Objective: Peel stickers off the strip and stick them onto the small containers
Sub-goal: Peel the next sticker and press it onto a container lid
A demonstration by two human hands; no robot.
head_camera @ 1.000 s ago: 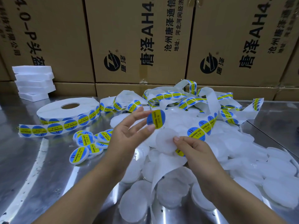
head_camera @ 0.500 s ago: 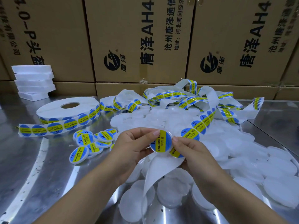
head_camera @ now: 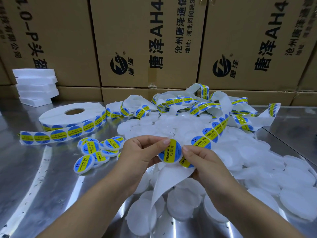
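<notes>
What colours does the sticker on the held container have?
The sticker is blue with a yellow band; head view.

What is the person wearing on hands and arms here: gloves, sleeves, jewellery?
Nothing visible. The left hand and right hand are ungloved, with no rings showing; the left forearm and right forearm are bare to the frame edge, with no sleeves, watch or bracelet. Nails look short and unpainted.

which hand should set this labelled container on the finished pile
Left, probably. The left hand pinches the labelled container, and the finished pile lies on its side. The right hand pinches the container too, but also seems to hold the sticker strip.
</notes>
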